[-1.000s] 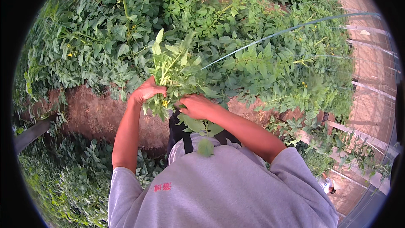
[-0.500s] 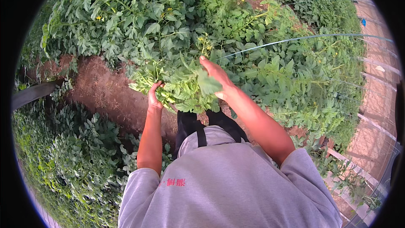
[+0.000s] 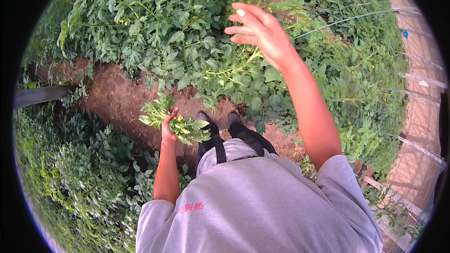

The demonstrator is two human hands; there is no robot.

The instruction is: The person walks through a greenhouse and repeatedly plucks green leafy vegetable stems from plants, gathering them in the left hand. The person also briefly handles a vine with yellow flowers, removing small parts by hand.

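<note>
My left hand point(image 3: 169, 124) is closed round a bunch of picked tomato shoots point(image 3: 191, 129), their leafy ends poking out on both sides of the fist. It hangs over the soil path, in front of my legs. Farther off and to the right, my right hand point(image 3: 262, 33) is raised over the tomato plants point(image 3: 187, 47) with its fingers spread. Nothing shows in it. Just below its wrist, a pale green stem point(image 3: 255, 56) with leaves stands out of the row.
Bare soil point(image 3: 112, 93) runs between two leafy rows, the nearer one point(image 3: 84, 178) at lower left. A grey strap or pipe point(image 3: 42, 96) juts in from the left. A light blue string point(image 3: 337, 22) stretches across the right-hand plants. Several pale slats point(image 3: 424, 80) lie on the right.
My right hand has lifted away from the shoots, moving up and to the right, and its fingers have spread. The left hand has dropped slightly with its bunch, apart from the row.
</note>
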